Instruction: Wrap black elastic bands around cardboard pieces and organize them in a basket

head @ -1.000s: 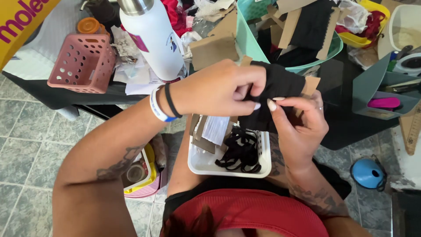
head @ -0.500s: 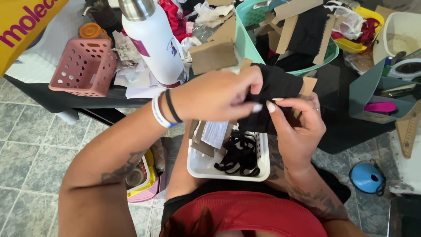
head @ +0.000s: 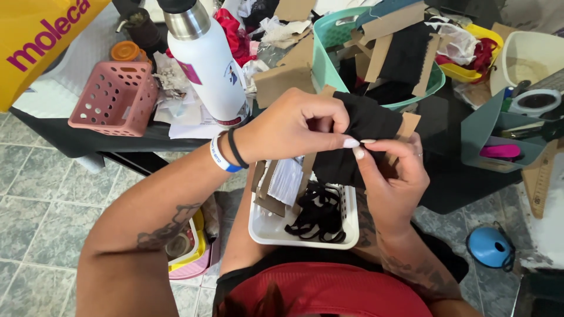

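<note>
Grey-green floor tiles (head: 35,194) run beneath a cluttered black table (head: 76,141), and nearest on the lap sits a white perforated plastic tray (head: 267,229) of tangled black elastic loops (head: 320,217). Above it, the left hand (head: 294,126) and right hand (head: 390,176) meet, both pinching soft black fabric (head: 367,126) wrapped round a cardboard strip (head: 406,126), mostly hidden. Beyond stand a glossy white bottle (head: 205,70), its cap cut off, and a teal basket (head: 326,53).

Grey-green tiled floor (head: 35,176), dark cluttered table (head: 88,141), bright daylight

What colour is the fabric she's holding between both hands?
Black, wrapped around brown cardboard; the fabric shows best in the head view.
</note>
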